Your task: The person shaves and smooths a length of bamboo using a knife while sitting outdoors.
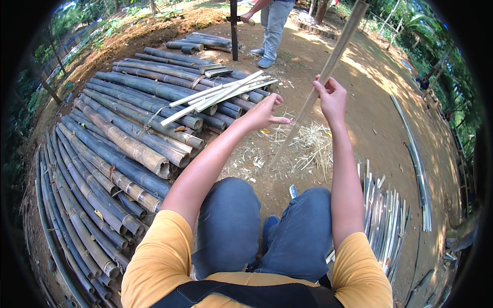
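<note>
A long bamboo strip [336, 51] slants across in front of me, its lower end close to the ground and its upper end out to the far right. My right hand [332, 97] pinches it between thumb and fingers around its middle. My left hand [265, 112] is open beside the strip, thumb and fingers apart, holding nothing. Pale shavings [313, 146] lie on the ground beneath. To the left of my left hand, several pale split strips [215, 98] rest across a stack of dark bamboo poles [138, 105].
Bundled thin bamboo strips [382, 215] lie by my right knee, with longer strips [413, 154] farther right. A shiny object [293, 191], kind unclear, shows between my knees. Beyond the stack, another person [275, 28] stands by a dark post [234, 31], one hand on a handle.
</note>
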`<state>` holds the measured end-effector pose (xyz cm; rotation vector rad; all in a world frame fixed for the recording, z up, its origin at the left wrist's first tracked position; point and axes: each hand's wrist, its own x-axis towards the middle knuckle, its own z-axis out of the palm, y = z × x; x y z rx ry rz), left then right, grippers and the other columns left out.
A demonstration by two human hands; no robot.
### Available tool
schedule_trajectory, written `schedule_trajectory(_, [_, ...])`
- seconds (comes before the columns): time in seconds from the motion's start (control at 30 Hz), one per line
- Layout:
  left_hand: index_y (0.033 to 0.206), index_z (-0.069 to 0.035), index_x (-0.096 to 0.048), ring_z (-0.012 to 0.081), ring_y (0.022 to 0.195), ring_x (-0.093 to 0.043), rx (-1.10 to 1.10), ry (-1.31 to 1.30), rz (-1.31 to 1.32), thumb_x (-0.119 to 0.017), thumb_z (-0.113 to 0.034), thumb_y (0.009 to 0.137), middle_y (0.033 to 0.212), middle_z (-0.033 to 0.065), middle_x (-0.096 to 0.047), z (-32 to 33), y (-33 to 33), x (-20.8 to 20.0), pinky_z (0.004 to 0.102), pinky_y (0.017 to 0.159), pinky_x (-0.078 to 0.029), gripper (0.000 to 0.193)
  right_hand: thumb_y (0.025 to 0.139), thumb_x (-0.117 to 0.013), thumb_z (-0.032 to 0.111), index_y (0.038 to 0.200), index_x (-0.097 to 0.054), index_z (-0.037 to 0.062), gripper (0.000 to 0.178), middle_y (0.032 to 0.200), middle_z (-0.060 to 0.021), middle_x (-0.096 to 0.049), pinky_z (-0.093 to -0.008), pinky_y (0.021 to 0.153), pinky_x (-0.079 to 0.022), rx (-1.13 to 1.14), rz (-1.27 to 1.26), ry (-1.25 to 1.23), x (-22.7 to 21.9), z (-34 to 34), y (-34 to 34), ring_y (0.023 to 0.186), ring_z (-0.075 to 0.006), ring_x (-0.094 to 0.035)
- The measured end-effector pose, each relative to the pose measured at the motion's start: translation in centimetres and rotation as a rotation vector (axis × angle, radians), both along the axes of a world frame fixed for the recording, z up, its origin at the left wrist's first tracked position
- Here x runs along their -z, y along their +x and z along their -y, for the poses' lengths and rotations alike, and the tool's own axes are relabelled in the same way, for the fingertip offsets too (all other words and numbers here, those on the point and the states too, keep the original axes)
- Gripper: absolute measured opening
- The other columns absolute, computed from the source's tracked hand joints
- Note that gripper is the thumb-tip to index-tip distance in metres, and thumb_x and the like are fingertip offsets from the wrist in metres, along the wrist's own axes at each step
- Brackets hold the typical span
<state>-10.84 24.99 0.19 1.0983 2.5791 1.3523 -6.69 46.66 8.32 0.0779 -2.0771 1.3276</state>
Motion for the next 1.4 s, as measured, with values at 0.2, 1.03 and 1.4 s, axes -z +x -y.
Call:
schedule_trajectory(0.2, [0.136,-0.002,-0.037,0.0340,0.126,-0.050,-0.058,-0.138,-0.002,-0.081,-0.041,0.078,0.138,0.0225,-0.046,6.4,0.4,6.9,0.0407,0.103,-0.043,0.083,0.093,-0.067,0.014,0.112,-0.066,0.0015,0.022,0.096,-0.0037,-0.072,-0.0252,0.070,-0.054,0.052,-0.076,-0.316,-0.8,-4.8,1.3,0.087,-0.0108,-0.067])
schedule_trajectory(1.03, [0.095,-0.004,-0.066,0.0360,0.084,-0.067,-0.268,-0.352,0.291,-0.073,-0.043,0.080,0.085,0.0200,-0.069,15.5,8.5,20.8,0.0457,0.074,-0.050,0.042,0.097,-0.059,0.013,0.113,-0.057,0.0001,0.020,0.105,-0.0130,-0.067,-0.0349,0.079,-0.060,-0.136,0.562,-0.768,16.0,-7.0,-1.8,0.090,-0.0224,-0.068])
schedule_trajectory(1.4, [0.097,-0.014,-0.070,0.0356,0.087,-0.067,-0.357,-0.565,0.160,-0.065,-0.037,0.078,0.087,0.0164,-0.070,16.7,10.4,17.8,0.0467,0.076,-0.053,0.030,0.100,-0.053,0.013,0.119,-0.050,-0.0039,0.026,0.119,-0.0196,-0.058,-0.0403,0.097,-0.056,-0.192,0.875,-0.945,28.5,-11.0,-0.3,0.106,-0.0311,-0.062])
